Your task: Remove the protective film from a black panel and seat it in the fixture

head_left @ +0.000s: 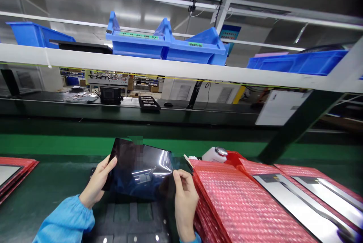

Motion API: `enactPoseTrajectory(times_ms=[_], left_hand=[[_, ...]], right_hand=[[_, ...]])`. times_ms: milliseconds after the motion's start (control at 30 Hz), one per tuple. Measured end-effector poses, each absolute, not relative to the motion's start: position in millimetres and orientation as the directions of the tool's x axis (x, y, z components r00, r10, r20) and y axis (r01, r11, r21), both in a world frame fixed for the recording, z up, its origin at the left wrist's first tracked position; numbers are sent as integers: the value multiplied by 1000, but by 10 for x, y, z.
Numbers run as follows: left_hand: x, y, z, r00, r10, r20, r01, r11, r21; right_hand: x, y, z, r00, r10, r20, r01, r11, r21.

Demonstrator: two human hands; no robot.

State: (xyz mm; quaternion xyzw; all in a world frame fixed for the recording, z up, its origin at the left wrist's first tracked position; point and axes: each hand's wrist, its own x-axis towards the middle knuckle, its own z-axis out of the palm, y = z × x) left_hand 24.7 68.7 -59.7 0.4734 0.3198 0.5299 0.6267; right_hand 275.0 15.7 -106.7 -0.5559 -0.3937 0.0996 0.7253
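Note:
A dark glossy screen panel [138, 169] is held tilted above the workbench between both hands. My left hand [98, 182] grips its left edge, fingers curled round it, blue sleeve behind. My right hand [184, 197] pinches the panel's right side, where a thin clear film [170, 163] seems to lift off the surface. Under the panel lies a black fixture tray [130, 218] on the bench.
Red bubble-wrap sleeves [241, 205] with panels in them are stacked at right; more red wrap [14, 171] lies at far left. A white bottle [214, 154] stands behind the stack. A green conveyor [56, 142] runs across. Blue bins [164, 44] sit on the shelf overhead.

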Motion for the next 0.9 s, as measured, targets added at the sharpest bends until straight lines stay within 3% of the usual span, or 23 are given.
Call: enactPoseTrajectory(times_ms=[900], left_hand=[[316, 659, -615, 233, 966, 108, -351, -20, 936]], right_hand=[[2834, 257, -1166, 686, 529, 500, 348, 365, -863]])
